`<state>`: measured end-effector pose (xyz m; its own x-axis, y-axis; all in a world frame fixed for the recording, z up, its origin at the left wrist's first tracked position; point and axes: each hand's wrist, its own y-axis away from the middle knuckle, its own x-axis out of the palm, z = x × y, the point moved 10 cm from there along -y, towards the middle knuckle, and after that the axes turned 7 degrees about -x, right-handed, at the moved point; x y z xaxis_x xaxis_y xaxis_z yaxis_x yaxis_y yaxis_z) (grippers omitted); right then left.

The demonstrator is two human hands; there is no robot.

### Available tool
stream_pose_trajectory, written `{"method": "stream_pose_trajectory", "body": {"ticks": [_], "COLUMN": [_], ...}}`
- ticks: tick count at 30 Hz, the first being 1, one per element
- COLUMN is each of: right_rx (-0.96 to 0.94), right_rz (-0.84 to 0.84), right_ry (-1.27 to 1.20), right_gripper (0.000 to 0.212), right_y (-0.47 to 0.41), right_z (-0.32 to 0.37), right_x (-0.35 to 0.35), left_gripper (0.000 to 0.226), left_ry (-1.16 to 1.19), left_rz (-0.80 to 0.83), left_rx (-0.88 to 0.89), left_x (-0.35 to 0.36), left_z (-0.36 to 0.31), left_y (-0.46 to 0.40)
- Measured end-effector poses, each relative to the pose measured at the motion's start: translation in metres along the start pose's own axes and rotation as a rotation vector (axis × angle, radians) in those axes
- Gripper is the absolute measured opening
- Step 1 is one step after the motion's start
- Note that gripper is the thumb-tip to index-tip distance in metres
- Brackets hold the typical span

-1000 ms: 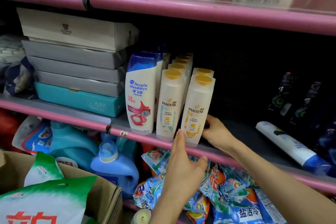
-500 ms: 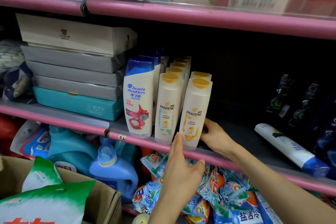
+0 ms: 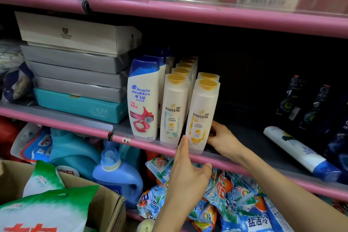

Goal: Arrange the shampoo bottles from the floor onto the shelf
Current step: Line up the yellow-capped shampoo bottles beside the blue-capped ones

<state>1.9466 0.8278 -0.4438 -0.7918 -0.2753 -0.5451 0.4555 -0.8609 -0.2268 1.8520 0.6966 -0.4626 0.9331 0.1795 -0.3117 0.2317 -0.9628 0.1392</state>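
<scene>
A white Pantene Repair bottle [image 3: 202, 111] with a yellow cap stands at the front of the pink-edged middle shelf [image 3: 150, 145], leaning slightly. My right hand [image 3: 224, 139] grips its lower right side, fingers curled round behind its base. My left hand [image 3: 186, 171] is held flat, its fingertips touching the bottle's lower left front. To the left stand a Pantene Smooth bottle [image 3: 174, 111], with a row of yellow-capped bottles behind it, and a Head & Shoulders bottle [image 3: 144, 100]. A pale bottle top [image 3: 146, 226] shows at the bottom edge.
Stacked flat boxes [image 3: 75, 73] fill the shelf's left. A white and blue tube [image 3: 299, 152] lies on the shelf's right before dark bottles [image 3: 290, 98]. Below are blue detergent jugs [image 3: 116, 173], detergent bags [image 3: 226, 203] and a cardboard box [image 3: 111, 205] with green-white bags.
Both hands stay at the Pantene Repair bottle in nearly the same places. The view has shifted slightly; nothing else has visibly moved.
</scene>
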Motion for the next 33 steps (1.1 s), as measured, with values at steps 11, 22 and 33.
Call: {"method": "stream_pose_trajectory", "body": {"ticks": [11,22,33], "right_rx": [0.114,0.228,0.692], "right_rz": [-0.189,-0.422,0.079], "right_ry": [0.200,-0.034,0.210], "right_gripper": [0.027,0.018,0.020], "right_y": [0.029,0.159,0.231], "right_z": [0.012,0.009,-0.140], "right_x": [-0.045,0.019,0.144], "left_gripper": [0.050,0.010,0.037], "left_ry": [0.074,-0.319,-0.983], "left_rz": [-0.127,0.171,0.298], "left_rx": [0.058,-0.062,-0.389], "left_x": [-0.030,-0.008,-0.020], "left_z": [-0.010,0.074,0.249], "left_y": [0.010,0.028,0.041]}}
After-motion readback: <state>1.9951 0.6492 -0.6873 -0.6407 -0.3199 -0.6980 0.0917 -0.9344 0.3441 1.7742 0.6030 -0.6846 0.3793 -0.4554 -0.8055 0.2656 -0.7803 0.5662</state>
